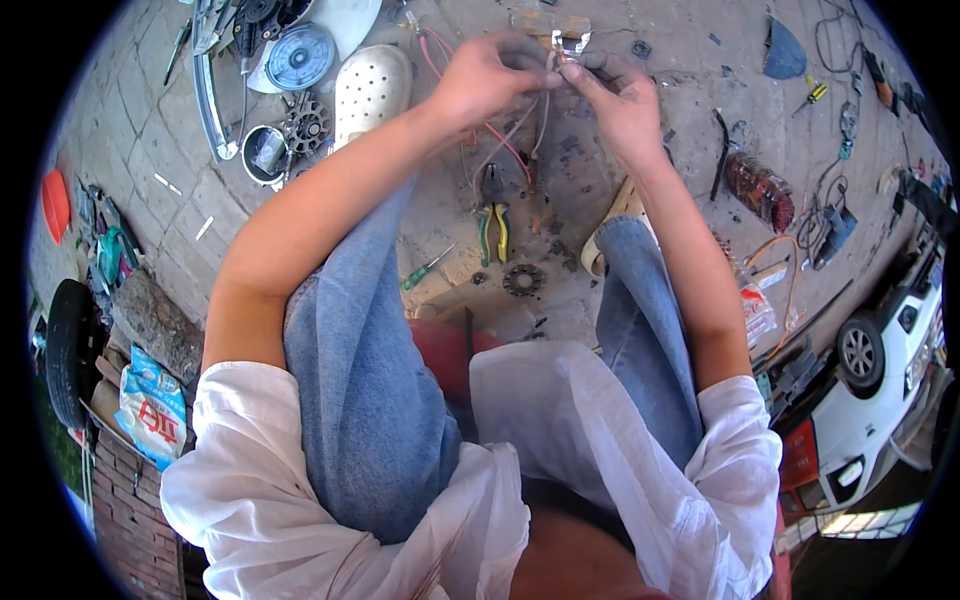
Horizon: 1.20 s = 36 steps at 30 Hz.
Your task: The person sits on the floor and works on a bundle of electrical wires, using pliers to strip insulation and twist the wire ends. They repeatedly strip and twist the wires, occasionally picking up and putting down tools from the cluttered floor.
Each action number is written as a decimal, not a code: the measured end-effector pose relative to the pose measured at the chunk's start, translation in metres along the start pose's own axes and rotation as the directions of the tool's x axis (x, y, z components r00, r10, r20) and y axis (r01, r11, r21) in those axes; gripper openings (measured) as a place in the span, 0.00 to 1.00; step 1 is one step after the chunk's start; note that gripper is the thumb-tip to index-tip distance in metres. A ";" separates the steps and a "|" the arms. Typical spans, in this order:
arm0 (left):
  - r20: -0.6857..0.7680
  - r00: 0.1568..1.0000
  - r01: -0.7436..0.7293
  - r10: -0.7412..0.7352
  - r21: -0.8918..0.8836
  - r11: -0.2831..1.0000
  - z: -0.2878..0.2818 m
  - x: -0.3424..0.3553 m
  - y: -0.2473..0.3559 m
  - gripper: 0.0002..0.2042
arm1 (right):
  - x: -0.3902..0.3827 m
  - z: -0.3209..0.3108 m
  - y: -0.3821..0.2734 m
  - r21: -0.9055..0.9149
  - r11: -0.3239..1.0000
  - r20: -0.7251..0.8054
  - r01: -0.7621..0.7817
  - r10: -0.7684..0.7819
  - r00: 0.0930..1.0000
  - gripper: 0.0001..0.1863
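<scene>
At the top centre of the frame, the left hand (488, 80) and right hand (622, 102) are pinching narrowly at a small silvery metal piece (571, 42), thin pale wires (543, 125) hanging below. Apparently they are adjusting it, calling for steady fingertips. Yellow-and-green-handled pliers (501, 232) are lying above centre.
</scene>
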<state>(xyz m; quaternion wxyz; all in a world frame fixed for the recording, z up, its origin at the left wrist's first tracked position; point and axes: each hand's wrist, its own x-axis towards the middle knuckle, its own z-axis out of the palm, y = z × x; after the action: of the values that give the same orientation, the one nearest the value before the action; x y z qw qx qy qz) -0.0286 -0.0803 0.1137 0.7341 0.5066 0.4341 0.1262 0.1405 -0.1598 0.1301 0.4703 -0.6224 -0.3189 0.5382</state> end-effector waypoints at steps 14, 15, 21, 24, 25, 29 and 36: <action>0.164 0.981 0.148 -0.105 -0.279 0.949 -0.006 -0.005 0.003 0.18 | -0.006 0.001 0.012 0.168 0.981 -0.007 -0.094 0.096 0.995 0.11; 0.172 0.978 0.165 -0.119 -0.289 0.943 -0.007 -0.006 0.003 0.19 | -0.006 0.002 0.012 0.162 0.981 -0.005 -0.108 0.110 0.994 0.11; 0.119 0.991 0.092 -0.064 -0.247 0.965 -0.005 -0.006 0.003 0.20 | -0.003 0.004 -0.002 0.010 0.999 -0.028 -0.035 0.035 0.999 0.10; 0.099 0.992 0.094 -0.076 -0.193 0.977 -0.005 -0.005 0.003 0.20 | -0.001 0.002 -0.002 -0.134 0.990 -0.041 0.049 -0.055 0.998 0.10; 0.074 0.995 0.071 -0.059 -0.179 0.981 -0.004 -0.004 0.000 0.20 | -0.001 0.002 -0.001 -0.203 0.976 -0.035 0.083 -0.092 0.995 0.10; 0.039 0.999 0.034 -0.030 -0.130 0.991 -0.002 -0.003 -0.007 0.19 | -0.001 0.004 0.000 -0.266 0.953 -0.043 0.145 -0.162 0.986 0.09; 0.013 0.999 0.050 -0.049 -0.141 0.989 0.001 -0.007 0.003 0.18 | -0.004 0.013 0.006 -0.392 0.894 -0.147 0.218 -0.295 0.944 0.07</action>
<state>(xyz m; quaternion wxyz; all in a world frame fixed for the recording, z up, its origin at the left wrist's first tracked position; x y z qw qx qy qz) -0.0308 -0.0841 0.1197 0.7731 0.4432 0.4330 0.1359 0.1266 -0.1624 0.1263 0.4417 -0.7035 -0.4447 0.3350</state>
